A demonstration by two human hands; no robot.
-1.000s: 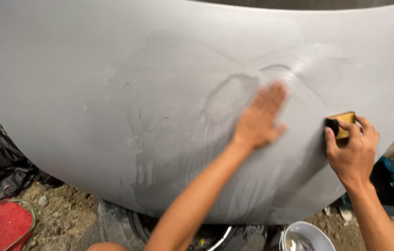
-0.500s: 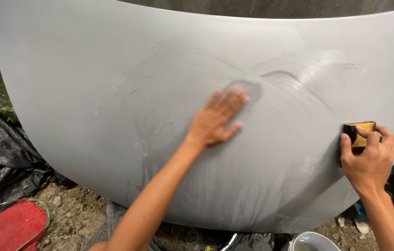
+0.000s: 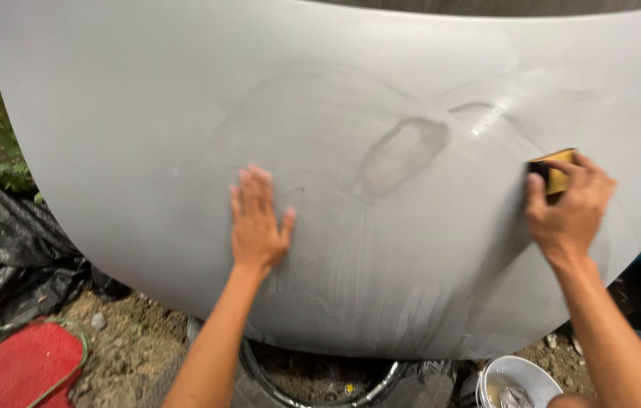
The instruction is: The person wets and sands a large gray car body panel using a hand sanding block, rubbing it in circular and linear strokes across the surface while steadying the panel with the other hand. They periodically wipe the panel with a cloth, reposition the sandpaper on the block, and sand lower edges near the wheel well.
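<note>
A large grey car hood fills most of the view, its surface wet and streaked, with a darker damp patch near the middle. My left hand lies flat on the hood with fingers spread, left of that patch. My right hand grips a yellow and black sanding block and presses it against the hood at the right side.
Black plastic sheeting lies on the dirt ground at the left, with a red mat in front of it. A tyre sits under the hood's lower edge. A white bucket stands at the bottom right.
My left hand has slid leftward and down across the hood, uncovering the damp patch. My right hand with the sanding block has stayed at the hood's right side.
</note>
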